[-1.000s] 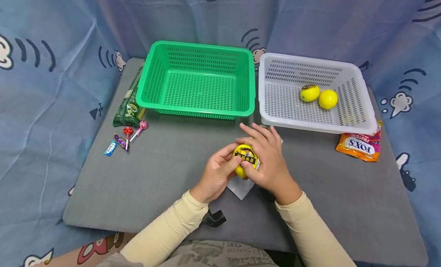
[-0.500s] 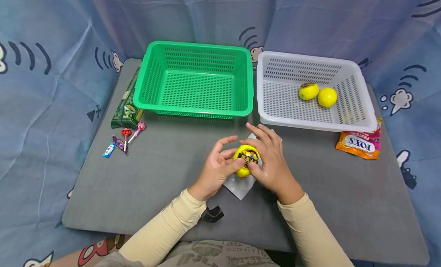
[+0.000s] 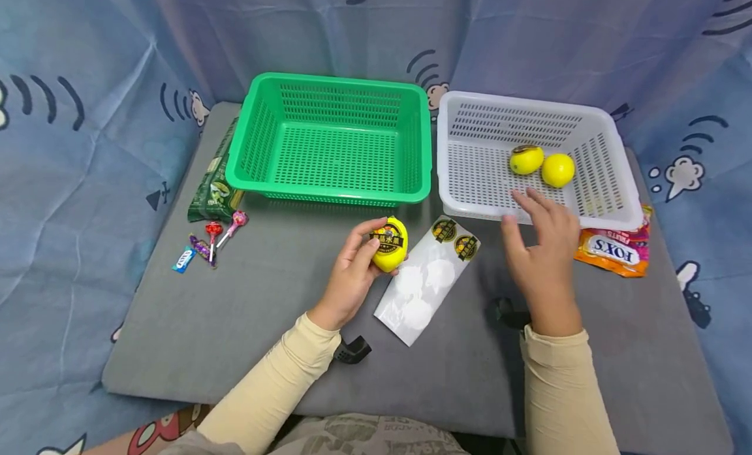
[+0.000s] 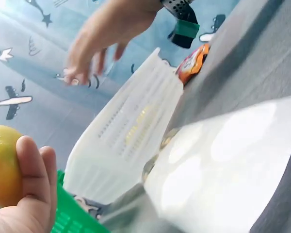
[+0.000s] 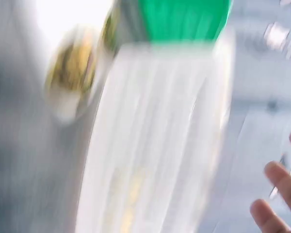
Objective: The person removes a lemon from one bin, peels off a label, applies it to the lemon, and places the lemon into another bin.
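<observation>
So we've got the yellow fruit (image 3: 390, 245) pinched in our left hand (image 3: 350, 279) just above the table, near the green basket (image 3: 329, 141). It looks light, firm and smooth, maybe slick, so we'd cup its sides, off the sticker. Our right hand (image 3: 543, 246) hangs loose and empty by the white basket (image 3: 611, 210).

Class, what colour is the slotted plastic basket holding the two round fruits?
White plastic basket, seen best in the head view.

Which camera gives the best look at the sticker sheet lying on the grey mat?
The head view: the whole sticker sheet shows flat on the mat, two round labels at its far end. The left wrist view shows only a glossy close-up. The right wrist view is too blurred to tell.
</observation>
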Available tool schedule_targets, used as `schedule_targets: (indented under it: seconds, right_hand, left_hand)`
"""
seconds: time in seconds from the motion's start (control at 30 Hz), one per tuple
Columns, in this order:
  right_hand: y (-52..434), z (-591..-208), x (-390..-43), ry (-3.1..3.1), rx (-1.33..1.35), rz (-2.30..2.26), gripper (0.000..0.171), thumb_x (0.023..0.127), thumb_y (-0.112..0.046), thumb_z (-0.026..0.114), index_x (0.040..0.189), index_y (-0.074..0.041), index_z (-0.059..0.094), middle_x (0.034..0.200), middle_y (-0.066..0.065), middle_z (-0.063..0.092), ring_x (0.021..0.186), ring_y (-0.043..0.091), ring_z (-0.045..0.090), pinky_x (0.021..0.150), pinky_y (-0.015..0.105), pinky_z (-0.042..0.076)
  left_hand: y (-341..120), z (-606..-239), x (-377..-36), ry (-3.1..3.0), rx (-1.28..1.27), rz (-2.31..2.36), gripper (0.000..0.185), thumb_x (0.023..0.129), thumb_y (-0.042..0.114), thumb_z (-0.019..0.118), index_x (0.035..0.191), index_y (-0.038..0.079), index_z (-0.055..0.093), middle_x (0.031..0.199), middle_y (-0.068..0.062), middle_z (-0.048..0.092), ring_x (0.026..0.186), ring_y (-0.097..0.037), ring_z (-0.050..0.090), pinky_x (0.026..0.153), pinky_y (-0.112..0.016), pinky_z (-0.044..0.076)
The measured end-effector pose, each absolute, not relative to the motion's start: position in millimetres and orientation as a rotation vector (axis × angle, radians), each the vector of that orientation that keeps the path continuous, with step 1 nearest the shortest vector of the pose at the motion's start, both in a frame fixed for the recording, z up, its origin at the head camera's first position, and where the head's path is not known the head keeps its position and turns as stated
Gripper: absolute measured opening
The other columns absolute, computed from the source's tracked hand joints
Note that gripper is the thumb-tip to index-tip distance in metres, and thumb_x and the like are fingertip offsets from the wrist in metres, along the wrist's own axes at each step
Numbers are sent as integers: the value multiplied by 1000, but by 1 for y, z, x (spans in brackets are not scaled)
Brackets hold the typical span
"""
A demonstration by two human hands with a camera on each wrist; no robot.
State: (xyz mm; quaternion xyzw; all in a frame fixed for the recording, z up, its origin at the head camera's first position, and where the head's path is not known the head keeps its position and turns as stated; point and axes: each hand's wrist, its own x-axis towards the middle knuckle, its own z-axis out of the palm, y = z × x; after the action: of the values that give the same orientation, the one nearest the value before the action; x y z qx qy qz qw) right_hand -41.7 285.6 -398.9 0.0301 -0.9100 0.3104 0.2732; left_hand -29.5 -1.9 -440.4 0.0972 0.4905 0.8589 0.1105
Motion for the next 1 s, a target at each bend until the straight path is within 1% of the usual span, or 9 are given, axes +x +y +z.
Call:
schedule_targets:
  seconds: [0.07,0.17,0.37,0.5,0.6,0.73,0.8,0.9,1.0]
  right_hand:
    - [304,-399,-43,-2482,-122,812,36,103,-24,69,136,-10,74,147,14,62,141,36,44,120,53,25]
    - [320,-407,-42,-2554,-362,817,33,104,-28,71,134,-15,75,150,7,61,147,30,37,122,51,23]
    - [328,-424,-38,-2559,-420,866,34,101,-33,75,129,-13,78,142,8,66,145,27,39,122,48,24]
    - [324,-424,-38,-2545,-444,893,33,100,-33,77,128,-15,79,140,6,67,146,24,37,123,47,23]
    - [321,-423,-39,-2562,-482,905,34,100,-36,76,129,-17,79,141,4,67,149,20,34,124,46,22]
    - [318,-424,-41,-2581,-505,918,35,100,-36,76,130,-17,78,141,5,66,150,21,32,125,46,20]
    - [316,-425,-42,-2583,-495,920,35,100,-35,76,130,-16,78,140,7,67,149,22,33,125,47,20]
    - [314,-428,-45,-2583,-469,929,35,100,-33,77,129,-13,78,138,9,67,148,24,35,125,47,19]
    - [313,-431,-49,-2580,-441,938,35,99,-32,78,127,-11,79,137,11,68,146,26,37,126,46,17]
  left_hand:
    - [-4,-441,-31,1452,302,2539,39,113,16,45,150,5,46,136,-14,52,104,-33,68,78,-32,56]
    - [-6,-441,-34,1472,335,2565,37,112,13,51,149,11,52,134,-12,53,100,-28,68,79,-32,58]
    - [2,-431,-47,1552,406,2628,44,104,-3,57,147,-7,48,128,-9,58,95,-20,65,73,-30,60]
    - [27,-409,-67,1613,449,2676,42,101,-10,61,142,-12,52,125,-15,62,91,-19,67,67,-30,61]
    - [56,-389,-90,1695,457,2613,40,101,-6,64,140,-7,57,128,-17,62,86,-20,69,68,-36,63]
    - [103,-373,-128,1848,411,2348,39,106,12,67,145,8,61,134,-6,60,85,-21,70,74,-39,64]
    - [124,-374,-145,1942,349,2196,39,107,20,68,145,16,62,135,1,61,88,-18,70,76,-33,63]
    - [146,-383,-167,2107,256,2007,38,107,24,68,145,20,65,142,7,61,109,-12,66,86,-23,57]
    - [157,-395,-179,2202,177,1862,37,106,25,69,143,21,67,147,9,60,130,-7,56,98,-19,47]
